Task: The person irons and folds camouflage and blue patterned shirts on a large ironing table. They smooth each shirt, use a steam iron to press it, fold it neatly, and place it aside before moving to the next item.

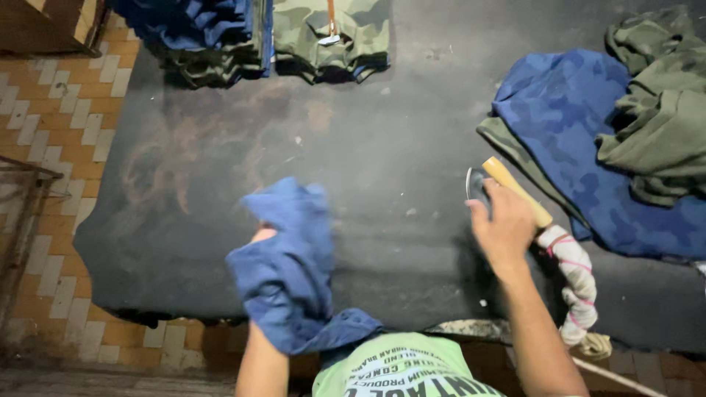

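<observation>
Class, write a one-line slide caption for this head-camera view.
Left hand lifts a blue garment over a dark padded table; right hand grips a wooden-handled iron.

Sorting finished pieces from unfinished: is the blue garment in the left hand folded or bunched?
Bunched. The blue garment hangs crumpled over the left hand, with no flat folds.

My feed is dim, with a soft, uneven light brightest on the tiled floor [55,110] at the left. The dark table [382,147] swallows detail. Motion blur smears the blue cloth [290,265] at lower centre; corners look soft.
</observation>
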